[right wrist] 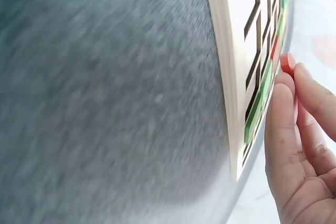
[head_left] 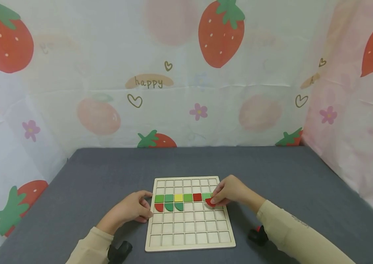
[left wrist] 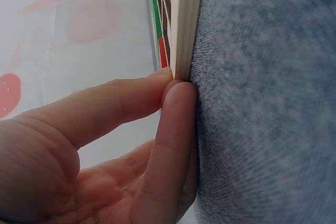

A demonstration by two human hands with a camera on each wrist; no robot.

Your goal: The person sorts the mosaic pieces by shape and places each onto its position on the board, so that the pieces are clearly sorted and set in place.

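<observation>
A pale wooden grid board (head_left: 189, 240) lies flat on the dark table. One row holds square tiles in green, yellow and red; below it sit a red quarter-circle tile (head_left: 158, 208) and two green ones. At the board's left edge, my left hand (head_left: 130, 208) holds the rim, one fingertip on its upper side and another finger low against the edge in the left wrist view. My right hand (head_left: 234, 191) pinches a red tile (right wrist: 287, 63) between thumb and fingers, over the board's right part. Part of the tile row is hidden behind that hand.
Dark wrist straps (head_left: 119, 253) show at both sleeves. Grey cloth (head_left: 107, 165) covers the table around the board. A fabric backdrop (head_left: 186, 124) printed with strawberries and flowers stands behind and at both sides.
</observation>
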